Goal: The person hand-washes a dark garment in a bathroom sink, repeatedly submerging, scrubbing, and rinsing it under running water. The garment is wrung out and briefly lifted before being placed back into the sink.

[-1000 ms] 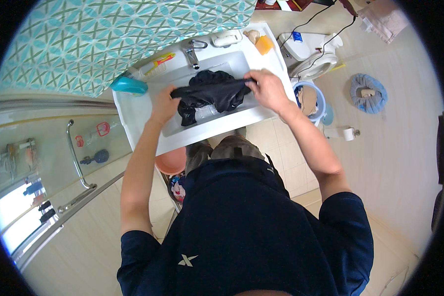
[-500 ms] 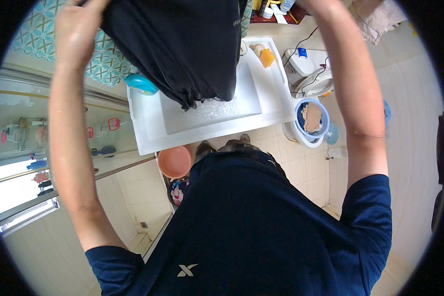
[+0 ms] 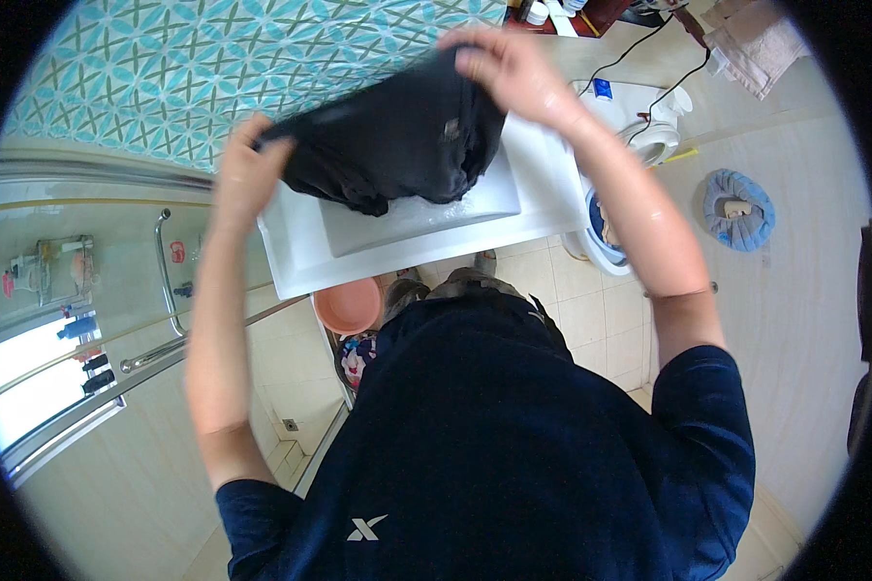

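Observation:
A wet-looking black garment [image 3: 388,136] is stretched between my two hands over a white sink [image 3: 295,276]. My left hand [image 3: 249,167] is closed on its upper left corner. The right hand [image 3: 518,77] grips the upper right edge, fingers bent over the cloth. Its bunched lower end hangs down into the basin, at the foamy water [image 3: 424,211]. Whether the garment is a shirt or trousers cannot be made out. The garment and my hands cover the back of the sink.
On the floor left of my feet are a pink basin [image 3: 349,305] and a basket of clothes [image 3: 357,356]. Right of the sink stand a toilet [image 3: 655,143] and a blue tub [image 3: 606,254] partly behind my forearm. Dark cords [image 3: 638,50] hang nearby. A shower rail [image 3: 170,281] is at left.
Both hands have come down and closer to the sink, bringing the garment's upper edge into view. More of the teal patterned surface shows behind it. The turquoise bottle and orange block are now hidden.

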### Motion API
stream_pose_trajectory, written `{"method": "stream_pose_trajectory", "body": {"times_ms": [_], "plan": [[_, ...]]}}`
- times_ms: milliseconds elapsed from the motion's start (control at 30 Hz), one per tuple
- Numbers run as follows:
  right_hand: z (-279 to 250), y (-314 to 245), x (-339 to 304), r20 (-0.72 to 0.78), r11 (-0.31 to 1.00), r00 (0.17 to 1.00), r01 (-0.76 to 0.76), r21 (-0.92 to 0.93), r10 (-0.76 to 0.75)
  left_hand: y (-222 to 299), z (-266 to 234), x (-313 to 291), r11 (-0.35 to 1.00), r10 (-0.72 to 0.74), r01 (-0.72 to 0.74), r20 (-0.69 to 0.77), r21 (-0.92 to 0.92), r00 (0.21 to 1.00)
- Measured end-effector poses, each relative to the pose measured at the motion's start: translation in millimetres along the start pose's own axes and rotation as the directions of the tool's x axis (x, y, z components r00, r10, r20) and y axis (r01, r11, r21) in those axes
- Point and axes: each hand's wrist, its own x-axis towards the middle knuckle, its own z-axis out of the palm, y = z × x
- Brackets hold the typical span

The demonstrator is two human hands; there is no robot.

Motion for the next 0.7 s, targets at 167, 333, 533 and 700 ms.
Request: {"method": "stream_pose_trajectory", "body": {"times_ms": [167,333,533,700], "plan": [[144,160,-122,0.213,0.857,0.837,-0.456,-0.238,0.504,-171,170,-48,0.926,-0.203,0.106,0.24,0.362,0.949],[215,178,-197,0.294,0.698,0.662,-0.499,-0.514,0.69,-219,251,-116,0.89,-0.349,0.203,0.326,0.408,0.879],[134,76,-106,0.231,0.926,0.915,-0.267,-0.266,0.331,-109,145,-66,0.943,-0.331,0.332,0.126,0.017,0.935],[-2,-115,18,0.014,0.962,0.999,-0.025,-0.273,0.03,78,-6,-4,0.929,0.101,-0.139,-0.126,-0.344,0.987]]}}
